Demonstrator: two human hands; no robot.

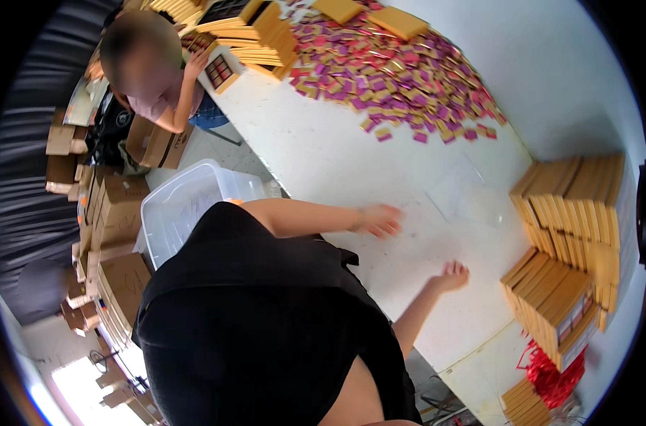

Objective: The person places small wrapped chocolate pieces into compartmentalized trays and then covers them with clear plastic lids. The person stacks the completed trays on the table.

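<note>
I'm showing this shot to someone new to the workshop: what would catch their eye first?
First, the big heap of small pink, purple and gold packets spread across the far end of the white table. Next, the rows of flat golden boxes stacked on edge at the table's right side. Both of the person's hands, left hand and right hand, lie open and empty on the bare tabletop.

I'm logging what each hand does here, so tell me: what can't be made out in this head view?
- Left hand: motion-blurred; contact with the white table unclear.
- Right hand: fingers small, palm hidden.
- Purple and gold packets: too small for detail.
- Red bundle: partly hidden behind the tan boxes.
</note>
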